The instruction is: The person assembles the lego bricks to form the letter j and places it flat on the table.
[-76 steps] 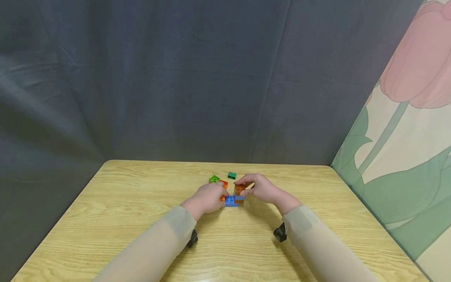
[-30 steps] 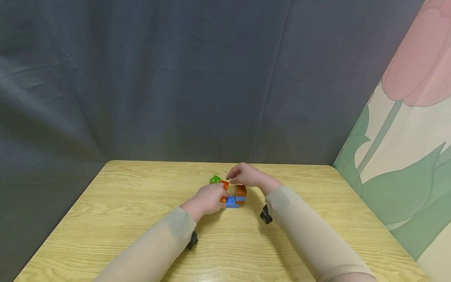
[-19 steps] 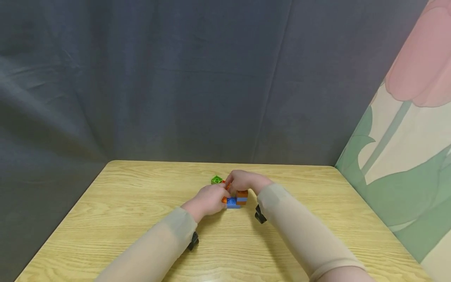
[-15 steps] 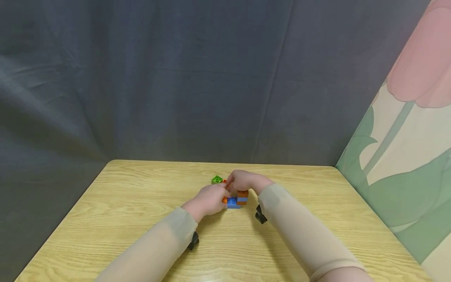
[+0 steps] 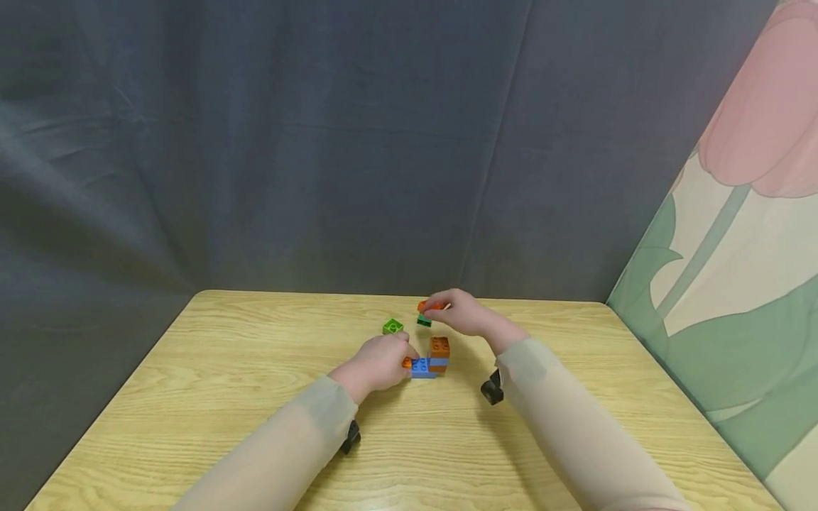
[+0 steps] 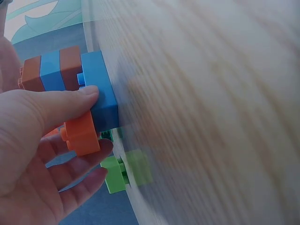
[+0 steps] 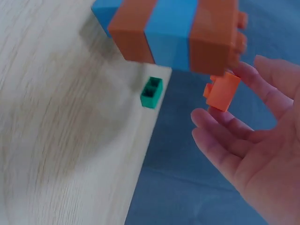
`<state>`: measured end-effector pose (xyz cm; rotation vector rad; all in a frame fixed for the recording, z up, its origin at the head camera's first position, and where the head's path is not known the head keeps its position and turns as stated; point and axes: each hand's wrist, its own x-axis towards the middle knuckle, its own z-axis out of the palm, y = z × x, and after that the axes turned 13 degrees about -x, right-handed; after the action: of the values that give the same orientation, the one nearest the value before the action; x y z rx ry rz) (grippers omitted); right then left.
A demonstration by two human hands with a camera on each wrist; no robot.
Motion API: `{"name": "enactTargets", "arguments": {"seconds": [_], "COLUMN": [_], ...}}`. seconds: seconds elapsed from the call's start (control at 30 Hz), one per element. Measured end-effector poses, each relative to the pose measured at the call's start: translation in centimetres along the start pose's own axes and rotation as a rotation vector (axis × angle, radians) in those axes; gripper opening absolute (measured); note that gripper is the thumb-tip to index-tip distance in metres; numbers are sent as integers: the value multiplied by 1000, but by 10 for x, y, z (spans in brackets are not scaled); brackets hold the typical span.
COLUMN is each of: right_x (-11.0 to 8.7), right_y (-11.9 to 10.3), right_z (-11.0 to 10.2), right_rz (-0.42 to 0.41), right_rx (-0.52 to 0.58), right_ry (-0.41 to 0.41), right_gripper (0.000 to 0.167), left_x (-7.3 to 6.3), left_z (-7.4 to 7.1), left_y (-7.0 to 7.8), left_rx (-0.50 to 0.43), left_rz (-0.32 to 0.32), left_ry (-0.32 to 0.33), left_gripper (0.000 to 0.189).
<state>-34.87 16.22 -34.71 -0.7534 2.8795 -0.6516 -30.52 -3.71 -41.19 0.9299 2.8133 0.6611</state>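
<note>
My left hand grips a toy brick build, thumb on its long blue brick. On one end of the blue brick rises a stack of a brown brick, a blue brick and another brown brick. An orange brick sits on the other end, above my left fingers. My right hand is raised at the back, pinching a separate orange brick between thumb and fingertips, its studs toward the table. In the head view it overlaps the area just above a small dark green brick.
A light green brick lies behind my left hand. The dark green brick lies on its side near the back edge of the wooden table. A dark curtain hangs behind, and a flower-painted wall stands at right.
My right hand let go of the top brown brick, reached beside my left hand, took the loose orange brick and carried it back and right. The left hand stayed on the build.
</note>
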Motion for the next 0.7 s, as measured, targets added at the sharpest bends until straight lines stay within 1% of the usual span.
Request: {"name": "enactTargets", "arguments": {"seconds": [0.13, 0.27, 0.37, 0.5, 0.57, 0.7], "right_x": [-16, -33, -47, -60, -64, -69], "right_y": [11, 23, 31, 43, 47, 50], "right_z": [-6, -3, 5, 19, 26, 37], "right_rz": [-16, 1, 19, 21, 18, 45], "right_rx": [58, 100, 125, 157, 162, 161], "right_ry": [60, 79, 68, 60, 55, 34], "right_gripper": [18, 14, 14, 18, 20, 25], "left_x": [0, -1, -2, -3, -4, -5], "left_z": [1, 2, 1, -1, -2, -2], "left_y": [-1, -1, 1, 3, 4, 4], "left_rx": [-10, -2, 0, -11, -9, 1], "left_rz": [11, 20, 12, 4, 8, 22], "left_ry": [8, 22, 25, 26, 27, 31], "left_gripper": [28, 28, 29, 30, 29, 28]}}
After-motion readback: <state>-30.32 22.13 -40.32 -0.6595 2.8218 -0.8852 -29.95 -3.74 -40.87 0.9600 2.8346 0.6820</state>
